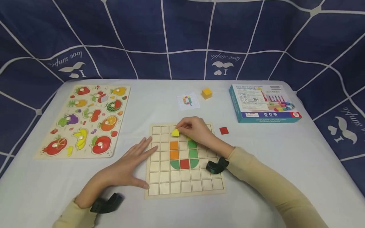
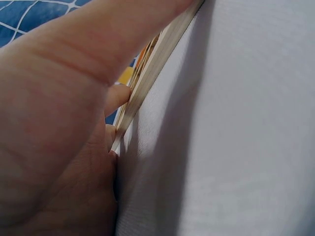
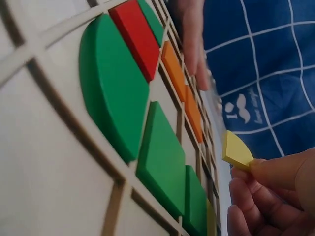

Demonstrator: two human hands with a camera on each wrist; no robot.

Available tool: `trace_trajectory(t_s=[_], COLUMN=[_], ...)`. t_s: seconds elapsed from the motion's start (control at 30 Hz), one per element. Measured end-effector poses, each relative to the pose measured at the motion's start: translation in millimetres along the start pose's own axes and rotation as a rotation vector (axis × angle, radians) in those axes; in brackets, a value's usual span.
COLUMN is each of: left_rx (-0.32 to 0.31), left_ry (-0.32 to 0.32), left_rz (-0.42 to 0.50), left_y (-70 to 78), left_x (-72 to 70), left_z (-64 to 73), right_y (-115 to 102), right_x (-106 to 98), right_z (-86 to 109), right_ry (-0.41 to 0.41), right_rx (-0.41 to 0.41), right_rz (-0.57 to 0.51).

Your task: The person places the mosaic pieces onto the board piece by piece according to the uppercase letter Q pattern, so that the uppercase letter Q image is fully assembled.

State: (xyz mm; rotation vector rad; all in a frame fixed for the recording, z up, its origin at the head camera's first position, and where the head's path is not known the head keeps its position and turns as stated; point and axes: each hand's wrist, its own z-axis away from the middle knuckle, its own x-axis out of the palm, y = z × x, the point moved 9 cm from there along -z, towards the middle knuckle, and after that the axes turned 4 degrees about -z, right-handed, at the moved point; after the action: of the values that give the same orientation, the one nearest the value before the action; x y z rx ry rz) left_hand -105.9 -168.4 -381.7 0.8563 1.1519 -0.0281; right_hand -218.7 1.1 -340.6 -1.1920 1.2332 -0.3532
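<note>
A yellow quarter-round tile (image 1: 175,133) is pinched between the thumb and fingers of my right hand (image 1: 195,129), over the far part of a wooden grid board (image 1: 186,186). In the right wrist view the yellow tile (image 3: 237,149) is held up off the board. My left hand (image 1: 125,166) lies with fingers spread at the board's left edge, fingertips touching its rim (image 2: 147,78). Set in the grid are two orange squares (image 1: 174,150), a red square (image 1: 184,164), green squares (image 1: 193,154) and green quarter-rounds (image 1: 175,164). Another yellow piece is partly hidden below my right hand.
Beyond the board lie a pattern card (image 1: 188,101) and a yellow-orange cube (image 1: 206,93). A loose red square (image 1: 224,130) sits right of the board. A fruit puzzle board (image 1: 94,126) lies at left, a teal-sided box (image 1: 263,103) at back right.
</note>
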Motion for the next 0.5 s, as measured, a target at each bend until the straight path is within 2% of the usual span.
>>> trace_trajectory(t_s=[0.37,0.5], left_rx=[0.01,0.001], left_ry=[-0.001,-0.002], left_rz=[0.01,0.013], left_y=[0.5,-0.3], left_x=[-0.5,0.1], left_z=[0.6,0.5], right_y=[-1,-2], right_x=[16,16], right_z=[-5.7,-4.8], right_ry=[-0.081,-0.085], right_rx=[-0.017,-0.026], right_rz=[0.109,0.139])
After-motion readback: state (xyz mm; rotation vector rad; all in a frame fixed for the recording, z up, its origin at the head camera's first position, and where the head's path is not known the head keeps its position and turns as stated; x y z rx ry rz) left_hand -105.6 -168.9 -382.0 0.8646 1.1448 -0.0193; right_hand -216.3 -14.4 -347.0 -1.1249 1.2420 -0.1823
